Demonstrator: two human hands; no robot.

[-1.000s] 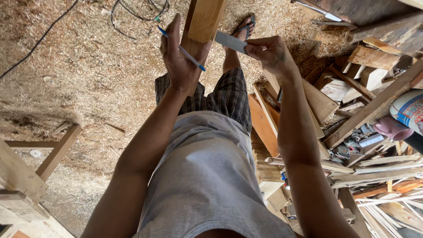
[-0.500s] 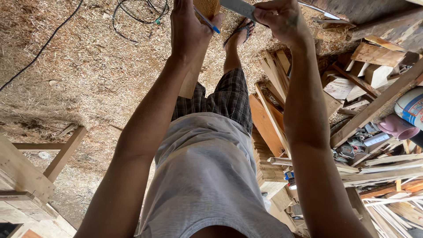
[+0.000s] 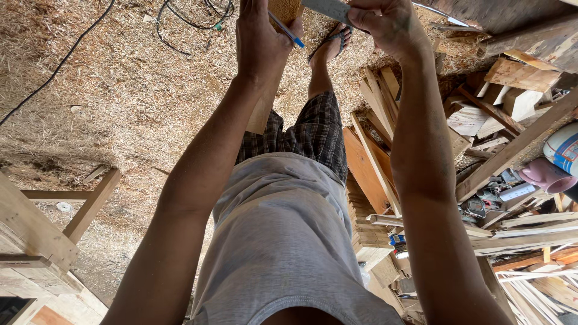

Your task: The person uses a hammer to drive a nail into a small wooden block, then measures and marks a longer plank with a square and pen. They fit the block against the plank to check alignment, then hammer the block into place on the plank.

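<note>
My left hand [image 3: 259, 42] is raised at the top of the view, gripping a narrow wooden board [image 3: 260, 117] that runs down behind my wrist. A blue-tipped pen [image 3: 288, 33] is tucked between its fingers. My right hand [image 3: 385, 24] is right beside it, closed on a flat grey metal ruler [image 3: 328, 7] whose end reaches toward the top of the board. Both arms stretch out over my grey shirt and checked shorts. The top of the board is cut off by the frame edge.
Sawdust and shavings [image 3: 120, 90] cover the floor, with black cables [image 3: 186, 15] lying at the far side. A jumble of boards and offcuts [image 3: 494, 126] fills the right. A wooden frame [image 3: 54, 229] stands at the lower left. My sandalled foot [image 3: 331, 42] is ahead.
Both hands have risen toward the top of the view with the board, pen and ruler. The hands are closer together, and the ruler now sits near the board's top.
</note>
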